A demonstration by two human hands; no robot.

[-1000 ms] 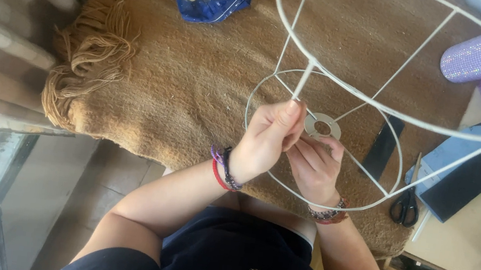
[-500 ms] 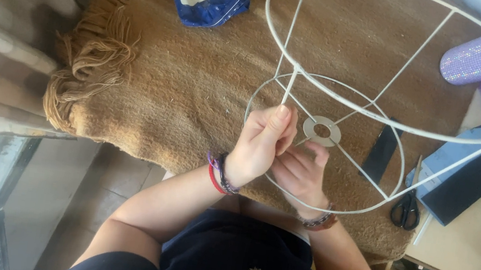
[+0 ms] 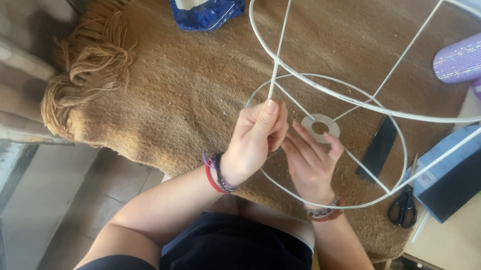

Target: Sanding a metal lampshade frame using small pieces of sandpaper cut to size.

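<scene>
Left hand: fingers closed, pinching the base of one upright strut of the white wire lampshade frame, where it met the lower ring. Right hand: fingers loosely curled under a spoke near the central washer ring; a firm grip could not be confirmed. The frame stood on the brown fringed rug, tilted toward the camera.

Risk, as judged: held at one strut only, the light frame could twist or tip. Scissors lay just beside the lower ring; a swing might knock them off.
</scene>
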